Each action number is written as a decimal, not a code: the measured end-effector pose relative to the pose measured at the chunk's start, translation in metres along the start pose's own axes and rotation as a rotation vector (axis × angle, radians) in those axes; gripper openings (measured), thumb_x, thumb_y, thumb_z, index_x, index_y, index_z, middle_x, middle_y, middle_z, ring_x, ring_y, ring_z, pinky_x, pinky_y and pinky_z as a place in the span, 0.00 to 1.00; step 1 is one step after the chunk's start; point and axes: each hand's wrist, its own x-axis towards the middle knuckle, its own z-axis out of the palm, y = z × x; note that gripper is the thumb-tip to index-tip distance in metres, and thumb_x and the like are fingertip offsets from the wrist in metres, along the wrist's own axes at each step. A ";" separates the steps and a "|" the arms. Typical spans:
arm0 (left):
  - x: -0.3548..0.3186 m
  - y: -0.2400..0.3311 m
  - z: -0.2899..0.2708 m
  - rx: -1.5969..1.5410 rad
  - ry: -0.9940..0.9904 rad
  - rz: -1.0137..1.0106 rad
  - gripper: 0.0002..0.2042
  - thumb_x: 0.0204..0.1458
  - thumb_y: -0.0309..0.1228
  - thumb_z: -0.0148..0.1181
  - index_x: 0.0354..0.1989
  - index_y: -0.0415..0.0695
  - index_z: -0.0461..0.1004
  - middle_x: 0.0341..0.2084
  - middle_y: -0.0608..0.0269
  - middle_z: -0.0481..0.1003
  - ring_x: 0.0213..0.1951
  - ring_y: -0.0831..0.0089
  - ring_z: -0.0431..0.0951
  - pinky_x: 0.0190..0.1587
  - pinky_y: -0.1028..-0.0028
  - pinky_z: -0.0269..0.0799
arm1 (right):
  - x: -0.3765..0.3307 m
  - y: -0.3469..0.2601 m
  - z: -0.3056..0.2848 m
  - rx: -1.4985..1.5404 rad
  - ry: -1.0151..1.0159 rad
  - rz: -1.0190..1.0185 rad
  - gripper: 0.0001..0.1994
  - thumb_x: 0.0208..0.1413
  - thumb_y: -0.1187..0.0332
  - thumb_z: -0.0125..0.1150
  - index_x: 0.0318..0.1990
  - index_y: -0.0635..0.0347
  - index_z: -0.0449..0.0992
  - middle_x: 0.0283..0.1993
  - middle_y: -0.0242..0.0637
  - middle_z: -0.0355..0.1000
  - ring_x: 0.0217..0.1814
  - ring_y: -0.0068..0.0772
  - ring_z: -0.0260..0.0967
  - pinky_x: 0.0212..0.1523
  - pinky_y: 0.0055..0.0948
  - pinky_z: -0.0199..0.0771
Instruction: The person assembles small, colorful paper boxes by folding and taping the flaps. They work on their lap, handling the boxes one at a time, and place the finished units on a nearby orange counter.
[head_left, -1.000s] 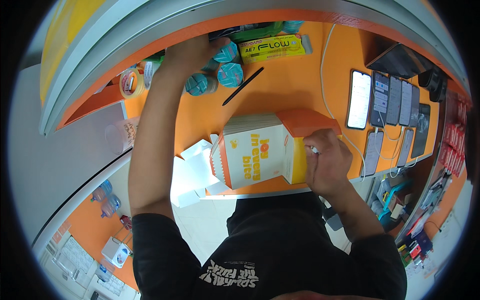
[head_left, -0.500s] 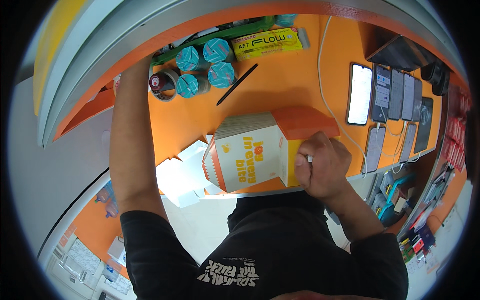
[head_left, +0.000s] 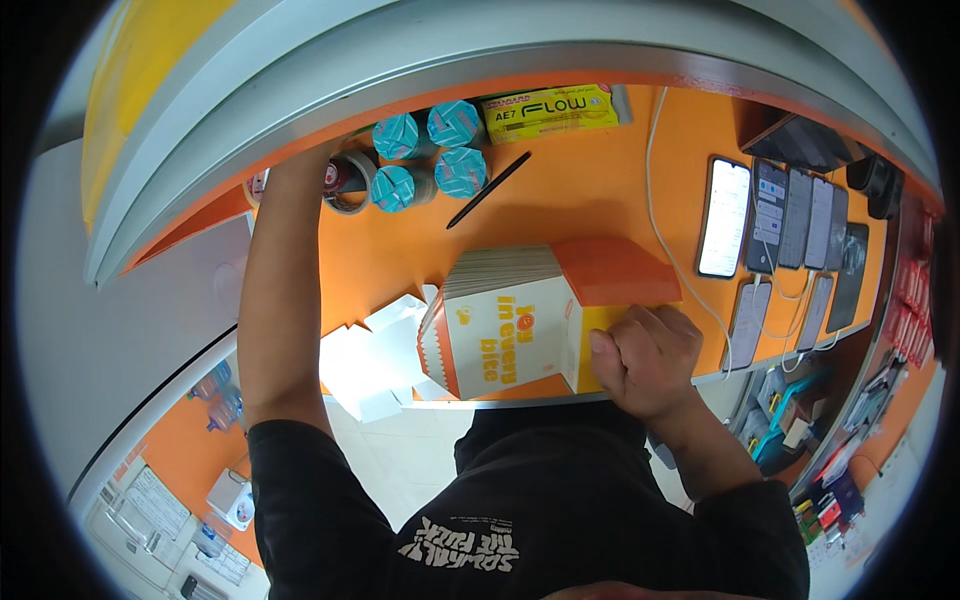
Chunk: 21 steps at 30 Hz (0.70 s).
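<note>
Though many, flat cartons [head_left: 532,325] under right hand [head_left: 652,360]

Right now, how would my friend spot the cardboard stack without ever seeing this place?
Find the big orange table, then its edge nearest the black shirt. There lies the cardboard stack, with the closed right hand at its yellow end. Unlike the plain white card on its left, it has orange, white and yellow panels.

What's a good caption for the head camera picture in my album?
Right hand curled into a fist at a stack of boxes on an orange table, phones to the right.
</note>
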 end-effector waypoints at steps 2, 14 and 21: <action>-0.001 0.001 -0.002 0.000 0.003 -0.005 0.19 0.55 0.44 0.66 0.52 0.49 0.79 0.48 0.56 0.80 0.50 0.56 0.79 0.54 0.61 0.73 | -0.001 0.000 0.000 0.002 0.000 0.005 0.14 0.48 0.67 0.70 0.22 0.56 0.67 0.19 0.34 0.63 0.16 0.37 0.60 0.19 0.34 0.60; -0.006 0.002 -0.004 -0.027 -0.001 -0.025 0.20 0.55 0.45 0.66 0.52 0.47 0.78 0.48 0.55 0.80 0.50 0.55 0.80 0.54 0.61 0.73 | -0.003 0.001 0.003 -0.027 -0.002 0.008 0.14 0.51 0.66 0.70 0.22 0.55 0.69 0.19 0.34 0.63 0.15 0.36 0.59 0.18 0.33 0.57; -0.006 0.000 -0.002 -0.033 -0.007 -0.030 0.21 0.56 0.45 0.66 0.53 0.46 0.78 0.49 0.54 0.80 0.50 0.55 0.80 0.54 0.61 0.72 | -0.004 0.000 0.003 -0.041 -0.005 0.009 0.15 0.51 0.65 0.71 0.23 0.55 0.68 0.18 0.33 0.63 0.14 0.33 0.56 0.17 0.32 0.54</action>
